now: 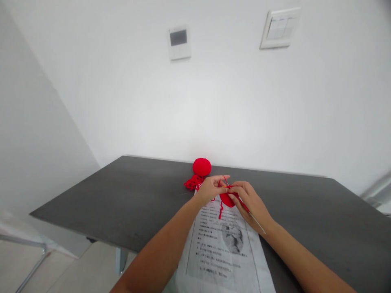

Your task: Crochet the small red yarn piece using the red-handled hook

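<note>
Above the near half of the table, my left hand (212,188) pinches the upper edge of a small piece of red knitting (227,200). A strand of red yarn runs up by its fingers, and a short red tail (220,211) dangles below the piece. My right hand (250,203) is closed round a thin metal knitting needle (258,223), whose end slants down past the wrist; red shows along part of the shaft. Both hands' fingertips meet at the knitting, so the needle's tip and the stitches there are too small to make out.
A red yarn ball (202,167) sits near the wall, with an openwork red piece (193,183) just before it. A printed white sheet (214,260) lies under my hands on the dark table (137,195). The white wall carries a thermostat (179,42) and a switch panel (280,27).
</note>
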Demonstrator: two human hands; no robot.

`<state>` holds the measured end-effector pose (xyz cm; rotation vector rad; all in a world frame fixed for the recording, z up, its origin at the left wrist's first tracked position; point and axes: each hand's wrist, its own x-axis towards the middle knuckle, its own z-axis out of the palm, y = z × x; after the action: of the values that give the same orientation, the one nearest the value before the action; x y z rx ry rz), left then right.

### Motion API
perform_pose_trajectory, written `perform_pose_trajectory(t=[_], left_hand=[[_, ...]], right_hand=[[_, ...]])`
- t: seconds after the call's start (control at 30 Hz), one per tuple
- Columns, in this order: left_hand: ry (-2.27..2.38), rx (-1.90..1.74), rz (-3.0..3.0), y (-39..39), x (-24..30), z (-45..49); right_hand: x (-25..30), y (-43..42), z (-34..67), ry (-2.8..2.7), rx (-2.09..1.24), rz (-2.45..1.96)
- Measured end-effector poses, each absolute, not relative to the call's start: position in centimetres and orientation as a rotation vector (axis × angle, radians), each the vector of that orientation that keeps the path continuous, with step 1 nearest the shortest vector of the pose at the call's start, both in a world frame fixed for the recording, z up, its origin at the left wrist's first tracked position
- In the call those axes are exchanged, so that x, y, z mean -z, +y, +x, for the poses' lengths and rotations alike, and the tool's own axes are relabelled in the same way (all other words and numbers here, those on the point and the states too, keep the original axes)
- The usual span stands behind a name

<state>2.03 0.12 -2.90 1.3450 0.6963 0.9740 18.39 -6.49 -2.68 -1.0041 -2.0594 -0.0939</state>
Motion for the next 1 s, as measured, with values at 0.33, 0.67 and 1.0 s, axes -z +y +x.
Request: perform_pose_trajectory(t=[0.33, 0.67, 1.0], left_hand=[[0.771, -1.008, 1.498, 1.3, 3.1, 0.8], [0.805, -0.994, 1.665, 1.5, 2.9, 0.4], [0.835, -0.963, 1.743, 1.8, 2.9, 0.1]], right_hand=[[2.4, -6.7, 18.9, -2.055, -0.016, -0.933], [2.5, -6.4, 19.1, -1.995, -0.179, -0.894], [2.0, -6.5, 19.5, -1.927, -0.315, -0.974]])
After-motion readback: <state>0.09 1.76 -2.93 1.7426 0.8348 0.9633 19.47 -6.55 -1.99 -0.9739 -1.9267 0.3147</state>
